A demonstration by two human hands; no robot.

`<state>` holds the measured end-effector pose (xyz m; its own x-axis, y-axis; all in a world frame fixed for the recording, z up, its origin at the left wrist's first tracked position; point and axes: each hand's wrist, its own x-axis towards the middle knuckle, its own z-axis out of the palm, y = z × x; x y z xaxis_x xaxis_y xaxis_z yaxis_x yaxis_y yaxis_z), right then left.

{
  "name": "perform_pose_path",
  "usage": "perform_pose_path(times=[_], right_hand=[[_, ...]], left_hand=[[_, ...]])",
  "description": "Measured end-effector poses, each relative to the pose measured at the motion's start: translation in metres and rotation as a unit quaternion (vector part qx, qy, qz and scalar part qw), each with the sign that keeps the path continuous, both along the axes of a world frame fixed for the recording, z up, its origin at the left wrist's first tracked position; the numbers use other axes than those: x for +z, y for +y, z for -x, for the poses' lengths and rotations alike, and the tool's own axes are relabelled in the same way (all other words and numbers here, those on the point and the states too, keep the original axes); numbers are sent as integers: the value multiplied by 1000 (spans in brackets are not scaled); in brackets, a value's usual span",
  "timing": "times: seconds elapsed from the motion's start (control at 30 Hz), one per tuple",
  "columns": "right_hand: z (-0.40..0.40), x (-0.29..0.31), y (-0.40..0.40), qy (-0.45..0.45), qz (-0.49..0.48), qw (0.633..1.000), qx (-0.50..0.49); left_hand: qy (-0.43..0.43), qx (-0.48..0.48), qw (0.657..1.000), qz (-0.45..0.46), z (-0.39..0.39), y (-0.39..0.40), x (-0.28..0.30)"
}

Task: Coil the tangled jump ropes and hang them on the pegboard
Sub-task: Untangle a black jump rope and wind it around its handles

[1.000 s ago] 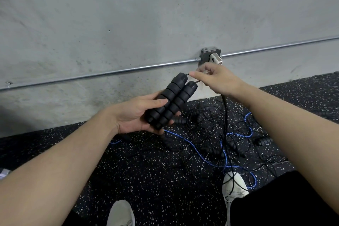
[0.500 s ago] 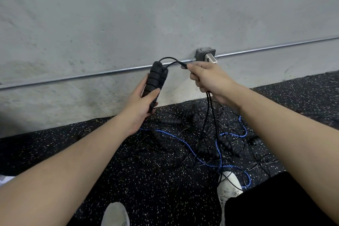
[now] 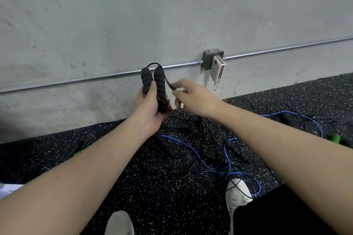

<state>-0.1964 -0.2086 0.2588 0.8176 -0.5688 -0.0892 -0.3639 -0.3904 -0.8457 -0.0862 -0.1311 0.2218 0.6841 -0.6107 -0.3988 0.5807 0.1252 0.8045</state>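
Left hand (image 3: 150, 108): grips both black handles (image 3: 159, 89) upright together, anchoring the coil.
Right hand (image 3: 193, 97): pinches the black cord (image 3: 169, 83), likely feeding loops.
Remaining ropes (image 3: 206, 150): tangled on the floor (image 3: 133, 187).

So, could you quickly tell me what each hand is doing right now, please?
Left hand: grips the two black handles together, upright.
Right hand: pinches the black cord beside the handles.

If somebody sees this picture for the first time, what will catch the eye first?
Mid-frame, the left hand grips two black foam handles upright together, while the right hand pinches their black cord. Below lies a tangle of black and blue ropes on the speckled floor.
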Motion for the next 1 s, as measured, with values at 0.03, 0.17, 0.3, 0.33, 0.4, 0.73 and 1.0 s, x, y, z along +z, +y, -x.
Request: perform_pose_path(times=[0.03, 0.17, 0.3, 0.33, 0.4, 0.73, 1.0], right_hand=[[-2, 0, 4, 15, 20, 999, 22], [-3, 1, 13, 72, 119, 985, 98], [-1, 1, 11, 53, 127, 985, 107], [-1, 0, 10, 49, 121, 986, 103], [1, 0, 7, 45, 118, 986, 106], [24, 10, -20, -16, 20, 997, 73], [41, 6, -35, -3, -16, 993, 118]], left_hand=[[13, 0, 1000, 4, 0, -1, 2], [27, -10, 1000, 7, 0, 1, 5], [30, 2, 1000, -1, -4, 2, 5], [37, 3, 999, -3, -5, 2, 5], [43, -5, 999, -11, -2, 3, 8], [-20, -105, 994, -16, -8, 13, 19], [83, -202, 974, 60, -4, 22, 32]])
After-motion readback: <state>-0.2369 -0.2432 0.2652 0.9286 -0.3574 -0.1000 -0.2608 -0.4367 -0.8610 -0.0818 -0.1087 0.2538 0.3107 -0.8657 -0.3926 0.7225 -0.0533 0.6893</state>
